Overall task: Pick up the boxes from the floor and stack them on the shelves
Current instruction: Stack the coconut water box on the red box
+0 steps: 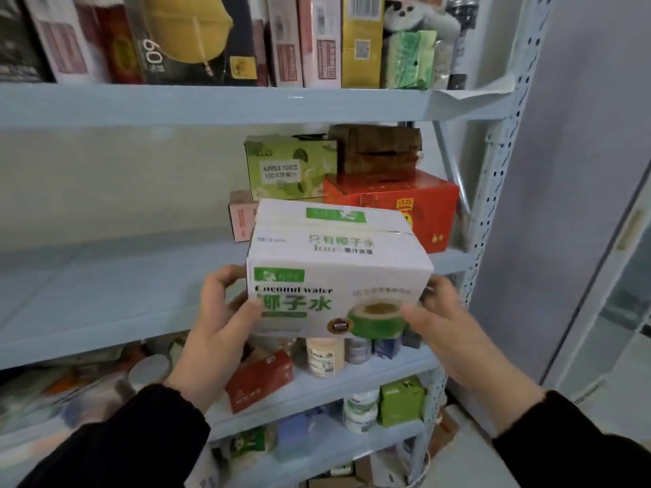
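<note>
head view, one frame. white coconut water box (334, 272) held in the air betw. both hands, in front of the middle shelf (116, 294) of a pale blue rack, near edge of the box level w/ the shelf's front lip. box upright, printed front face twd the camera, taped top flap facing up; long axis runs left–right, roughly parallel to the shelf edge, right end turned a little farther away. left hand (218, 332) grips the box's left end: thumb across the front lower corner, fingers curled behind the side. right hand (440, 325) grips the right end, thumb on the front face by the green coconut print, fingers wrapped round the side. both in dark sleeves.

behind the box, far right on the same shelf: green apple juice box (290, 167) atop a pink carton (241, 214), a red box (398, 202) w/ a brown cardboard box (377, 149) on it. upper shelf (211, 103) packed w/ upright cartons. lower shelves hold jars, a red pack (259, 378), small green box (401, 399).
</note>
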Tool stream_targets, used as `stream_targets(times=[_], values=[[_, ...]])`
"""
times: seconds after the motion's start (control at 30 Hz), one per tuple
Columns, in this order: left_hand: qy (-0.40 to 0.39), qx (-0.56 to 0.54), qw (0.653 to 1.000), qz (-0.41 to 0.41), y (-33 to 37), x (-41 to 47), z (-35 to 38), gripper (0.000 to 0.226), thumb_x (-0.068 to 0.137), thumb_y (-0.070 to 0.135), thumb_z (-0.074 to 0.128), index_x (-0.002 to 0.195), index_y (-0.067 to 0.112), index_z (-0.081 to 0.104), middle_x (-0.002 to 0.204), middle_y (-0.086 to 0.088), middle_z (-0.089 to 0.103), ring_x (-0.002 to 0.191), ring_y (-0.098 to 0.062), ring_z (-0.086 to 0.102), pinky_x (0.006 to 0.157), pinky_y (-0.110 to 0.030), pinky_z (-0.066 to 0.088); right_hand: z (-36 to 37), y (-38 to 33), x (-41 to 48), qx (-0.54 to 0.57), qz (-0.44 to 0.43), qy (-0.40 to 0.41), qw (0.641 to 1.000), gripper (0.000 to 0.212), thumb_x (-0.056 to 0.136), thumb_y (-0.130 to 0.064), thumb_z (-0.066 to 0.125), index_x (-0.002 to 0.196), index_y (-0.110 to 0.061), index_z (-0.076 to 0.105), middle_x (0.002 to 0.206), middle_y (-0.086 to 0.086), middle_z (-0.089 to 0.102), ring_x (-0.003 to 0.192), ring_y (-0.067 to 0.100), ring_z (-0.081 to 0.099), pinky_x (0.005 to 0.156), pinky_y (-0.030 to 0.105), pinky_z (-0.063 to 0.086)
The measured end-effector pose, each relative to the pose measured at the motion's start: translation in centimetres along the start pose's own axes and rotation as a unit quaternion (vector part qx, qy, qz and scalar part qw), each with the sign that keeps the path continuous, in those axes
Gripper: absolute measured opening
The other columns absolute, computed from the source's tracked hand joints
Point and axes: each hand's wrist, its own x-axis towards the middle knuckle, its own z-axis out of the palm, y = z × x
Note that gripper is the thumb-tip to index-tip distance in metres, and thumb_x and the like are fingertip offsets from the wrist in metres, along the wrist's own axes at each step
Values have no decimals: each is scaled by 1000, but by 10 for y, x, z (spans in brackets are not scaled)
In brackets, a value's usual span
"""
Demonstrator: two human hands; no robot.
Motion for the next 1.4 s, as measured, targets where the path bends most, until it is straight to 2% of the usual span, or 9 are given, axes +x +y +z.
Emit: stream_targets(times=[0.07, 0.2, 0.47, 0.67, 0.8, 0.93, 1.07, 1.23, 1.4], values=[[29, -59, 998, -3, 0, 11, -8, 9, 97, 35, 56, 102, 42, 55, 108, 17, 74, 119, -30, 64, 82, -43, 56, 2, -11, 12, 88, 16, -6, 996, 111, 41, -66, 92, 128, -12, 50, 130, 11, 68, 115, 32, 68, 102, 54, 53], [-1, -86, 996, 35, 8, 25, -5, 39, 82, 50, 63, 114, 29, 53, 126, 6, 71, 124, -20, 62, 104, -43, 47, -11, -28, 33, 61, -30, -9, 998, 108, 42, -76, 88, 127, -21, 52, 132, 6, 68, 122, 29, 65, 106, 54, 50], [15, 18, 990, 137, 14, 75, 63, 67, 98, -4, 57, 143, 43, 40, 136, 20, 63, 124, -4, 61, 98, -18, 51, -73, -43, 91, -99, -155, -49, 982, 78, 87, 3, 73, 131, -49, 34, 140, -17, 55, 123, -5, 58, 93, 17, 53], [74, 51, 981, 171, 6, 126, 132, 66, 85, 3, 66, 130, 40, 35, 106, 41, 62, 111, 10, 61, 89, -9, 48, -127, -48, 167, -132, -173, -53, 975, 78, 76, -19, 80, 124, -63, 36, 127, -31, 62, 123, -1, 60, 93, 28, 57], [150, 58, 972, 172, -9, 135, 158, 73, 86, -4, 72, 128, 38, 30, 127, 20, 54, 114, 14, 57, 86, -3, 46, -149, -39, 194, -154, -187, -79, 967, 74, 79, -18, 79, 129, -56, 40, 133, -23, 60, 126, 0, 59, 99, 32, 56], [189, 82, 961, 186, -17, 135, 171, 74, 73, 31, 65, 137, 23, 29, 124, 36, 50, 110, 19, 53, 88, -4, 45, -157, -26, 204, -177, -214, -78, 958, 63, 87, -18, 78, 124, -54, 41, 121, -39, 61, 114, -14, 60, 88, 13, 54], [195, 115, 952, 208, -14, 140, 177, 68, 81, 10, 58, 143, 10, 30, 126, 29, 53, 108, 17, 56, 84, -3, 46, -157, -18, 218, -170, -221, -70, 958, 58, 90, -21, 75, 130, -45, 40, 124, -29, 60, 108, -18, 59, 79, 5, 50], [182, 161, 951, 192, 5, 162, 182, 59, 89, 10, 66, 134, 33, 35, 108, 48, 56, 104, 16, 59, 78, -6, 50, -156, -19, 239, -175, -225, -39, 958, 51, 95, -23, 68, 132, -40, 38, 122, -31, 56, 103, -26, 55, 74, -1, 45], [141, 176, 961, 161, 5, 202, 185, 55, 98, 20, 66, 135, 48, 36, 116, 32, 61, 111, 12, 60, 83, -10, 52, -170, -20, 267, -214, -223, 8, 951, 49, 95, -50, 60, 138, -36, 43, 113, -40, 54, 96, -25, 54, 71, 5, 42]])
